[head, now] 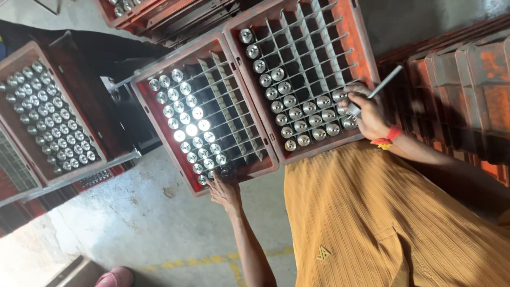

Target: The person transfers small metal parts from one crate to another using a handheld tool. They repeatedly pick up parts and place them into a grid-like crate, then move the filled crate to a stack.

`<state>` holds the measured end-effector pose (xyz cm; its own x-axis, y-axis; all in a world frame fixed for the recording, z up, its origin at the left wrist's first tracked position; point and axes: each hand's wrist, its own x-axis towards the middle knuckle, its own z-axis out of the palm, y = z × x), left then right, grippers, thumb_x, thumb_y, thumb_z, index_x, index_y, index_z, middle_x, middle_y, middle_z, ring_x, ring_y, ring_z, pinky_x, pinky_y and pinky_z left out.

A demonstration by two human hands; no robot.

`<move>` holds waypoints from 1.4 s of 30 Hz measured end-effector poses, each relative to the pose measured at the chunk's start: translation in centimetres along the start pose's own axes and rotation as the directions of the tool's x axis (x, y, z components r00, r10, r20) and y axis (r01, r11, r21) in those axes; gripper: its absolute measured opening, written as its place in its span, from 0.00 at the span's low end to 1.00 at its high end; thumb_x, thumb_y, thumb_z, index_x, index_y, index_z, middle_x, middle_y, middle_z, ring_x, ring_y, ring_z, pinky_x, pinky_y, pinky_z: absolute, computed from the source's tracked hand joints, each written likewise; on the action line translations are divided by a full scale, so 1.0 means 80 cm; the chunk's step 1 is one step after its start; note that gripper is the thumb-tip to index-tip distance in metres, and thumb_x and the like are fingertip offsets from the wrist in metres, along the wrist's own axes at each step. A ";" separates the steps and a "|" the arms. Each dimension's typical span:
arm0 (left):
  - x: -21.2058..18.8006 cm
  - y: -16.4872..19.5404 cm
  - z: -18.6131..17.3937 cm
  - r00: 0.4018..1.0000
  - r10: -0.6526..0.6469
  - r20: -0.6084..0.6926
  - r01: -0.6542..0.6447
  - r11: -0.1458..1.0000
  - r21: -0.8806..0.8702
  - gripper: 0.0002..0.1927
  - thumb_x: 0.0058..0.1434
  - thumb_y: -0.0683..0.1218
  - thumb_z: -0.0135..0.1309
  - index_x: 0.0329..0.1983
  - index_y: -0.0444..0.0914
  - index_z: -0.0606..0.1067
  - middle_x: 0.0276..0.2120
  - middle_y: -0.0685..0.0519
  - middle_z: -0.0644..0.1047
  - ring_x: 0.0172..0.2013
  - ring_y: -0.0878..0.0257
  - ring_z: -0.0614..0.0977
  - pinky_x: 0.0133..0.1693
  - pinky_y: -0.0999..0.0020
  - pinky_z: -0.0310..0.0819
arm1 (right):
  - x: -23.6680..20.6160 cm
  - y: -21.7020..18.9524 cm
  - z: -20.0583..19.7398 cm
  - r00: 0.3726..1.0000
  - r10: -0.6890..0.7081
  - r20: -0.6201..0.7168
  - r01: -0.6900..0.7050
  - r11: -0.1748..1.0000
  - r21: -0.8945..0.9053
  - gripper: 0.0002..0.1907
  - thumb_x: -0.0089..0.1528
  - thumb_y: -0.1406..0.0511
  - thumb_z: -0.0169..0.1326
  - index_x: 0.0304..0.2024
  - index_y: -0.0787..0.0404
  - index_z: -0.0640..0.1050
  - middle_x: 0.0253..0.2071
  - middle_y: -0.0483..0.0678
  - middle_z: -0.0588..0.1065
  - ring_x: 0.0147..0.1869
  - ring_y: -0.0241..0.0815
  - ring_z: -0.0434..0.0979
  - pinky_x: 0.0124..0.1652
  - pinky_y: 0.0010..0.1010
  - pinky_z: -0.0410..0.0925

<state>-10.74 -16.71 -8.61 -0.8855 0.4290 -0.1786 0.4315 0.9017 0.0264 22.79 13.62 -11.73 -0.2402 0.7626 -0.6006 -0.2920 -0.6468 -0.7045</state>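
Two red plastic crates with grey cell dividers sit side by side, each partly filled with shiny metal cylinders standing on end. My left hand [226,190] reaches to the near rim of the left crate [159,125], fingertips pinched on a metal cylinder [226,171] in the nearest row. My right hand [372,114], with a red band at the wrist, rests over the near right corner of the right crate [361,42]. It grips a thin grey metal rod [387,81] that points up and to the right, beside the cylinders [303,114] there.
A third crate [16,64], full of cylinders, sits at the left on a metal frame. More red crates are stacked at the right [467,79] and at the top [159,13]. Below lie a concrete floor with a yellow line [212,260] and a pink shoe [114,277].
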 end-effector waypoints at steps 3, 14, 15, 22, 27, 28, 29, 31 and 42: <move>0.006 0.000 0.019 1.000 -0.025 0.020 0.025 0.999 -0.039 0.34 0.46 0.62 0.71 0.50 0.38 0.79 0.44 0.40 0.78 0.38 0.40 0.81 0.34 0.43 0.74 | -0.002 0.011 0.012 1.000 0.010 0.028 -0.008 0.998 -0.063 0.07 0.68 0.74 0.50 0.47 0.66 0.77 0.41 0.47 0.77 0.40 0.39 0.80 0.43 0.28 0.74; -0.006 -0.032 -0.112 0.924 0.176 -0.341 -0.376 0.586 -0.717 0.19 0.53 0.48 0.70 0.44 0.33 0.79 0.38 0.49 0.79 0.37 0.58 0.80 0.39 0.62 0.74 | -0.027 0.023 0.000 0.996 0.080 0.050 -0.075 0.991 -0.107 0.07 0.66 0.75 0.51 0.46 0.65 0.77 0.43 0.47 0.78 0.40 0.39 0.80 0.43 0.29 0.74; 0.002 -0.015 -0.107 0.965 0.118 -0.234 -0.261 0.345 -0.901 0.19 0.54 0.48 0.69 0.43 0.33 0.79 0.37 0.49 0.79 0.36 0.59 0.80 0.38 0.62 0.74 | -0.027 0.025 0.004 0.993 0.097 0.063 -0.090 0.991 -0.102 0.07 0.66 0.74 0.51 0.46 0.65 0.77 0.43 0.47 0.79 0.39 0.39 0.80 0.42 0.29 0.74; 0.020 0.183 0.001 0.963 0.120 0.243 0.204 0.268 -0.941 0.15 0.56 0.45 0.68 0.39 0.32 0.77 0.31 0.51 0.79 0.31 0.62 0.78 0.34 0.65 0.72 | -0.043 0.020 0.071 0.975 0.123 0.183 -0.110 0.991 -0.081 0.06 0.67 0.72 0.51 0.45 0.65 0.77 0.41 0.48 0.78 0.38 0.38 0.80 0.36 0.30 0.74; -0.040 0.250 -0.029 0.904 0.375 0.205 0.015 0.450 -0.893 0.12 0.55 0.44 0.66 0.38 0.34 0.78 0.28 0.52 0.82 0.27 0.64 0.81 0.31 0.66 0.73 | -0.054 -0.025 0.116 0.961 -0.015 0.276 0.015 1.000 0.003 0.07 0.69 0.70 0.50 0.49 0.64 0.76 0.36 0.47 0.76 0.39 0.36 0.78 0.40 0.27 0.74; -0.050 0.262 -0.037 0.893 0.408 0.191 -0.044 0.501 -0.864 0.13 0.53 0.43 0.66 0.39 0.34 0.78 0.29 0.50 0.82 0.29 0.63 0.82 0.32 0.65 0.75 | -0.054 -0.028 0.126 0.964 -0.045 0.261 0.048 0.999 -0.004 0.07 0.70 0.70 0.50 0.49 0.64 0.76 0.35 0.47 0.75 0.39 0.36 0.78 0.39 0.27 0.73; -0.059 0.271 -0.044 0.880 0.438 0.183 -0.102 0.550 -0.829 0.15 0.51 0.43 0.67 0.40 0.35 0.78 0.30 0.49 0.83 0.30 0.61 0.84 0.33 0.64 0.77 | -0.053 -0.030 0.135 0.967 -0.071 0.246 0.076 0.997 -0.011 0.07 0.70 0.70 0.51 0.50 0.64 0.76 0.34 0.48 0.75 0.39 0.36 0.78 0.39 0.26 0.72; -0.070 0.286 -0.050 0.852 0.487 0.190 -0.171 0.603 -0.779 0.16 0.50 0.43 0.67 0.42 0.35 0.79 0.32 0.45 0.84 0.32 0.58 0.86 0.35 0.61 0.78 | -0.051 -0.027 0.149 0.965 -0.078 0.252 0.077 0.997 0.013 0.07 0.69 0.70 0.51 0.50 0.63 0.75 0.34 0.45 0.74 0.40 0.35 0.78 0.41 0.28 0.74; -0.075 0.291 0.018 0.590 0.652 0.476 -0.135 0.661 -0.738 0.22 0.54 0.48 0.67 0.47 0.31 0.78 0.36 0.42 0.84 0.32 0.55 0.88 0.40 0.62 0.85 | -0.026 0.001 0.103 0.876 0.028 0.481 0.077 0.977 -0.198 0.07 0.70 0.70 0.49 0.49 0.63 0.76 0.32 0.44 0.73 0.39 0.33 0.77 0.43 0.27 0.75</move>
<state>4.83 1.64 -8.32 -0.1587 0.8154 -0.5568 0.2775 0.5780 0.7674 15.63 12.04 -7.47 -0.6638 0.6533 -0.3642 -0.1211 -0.5744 -0.8096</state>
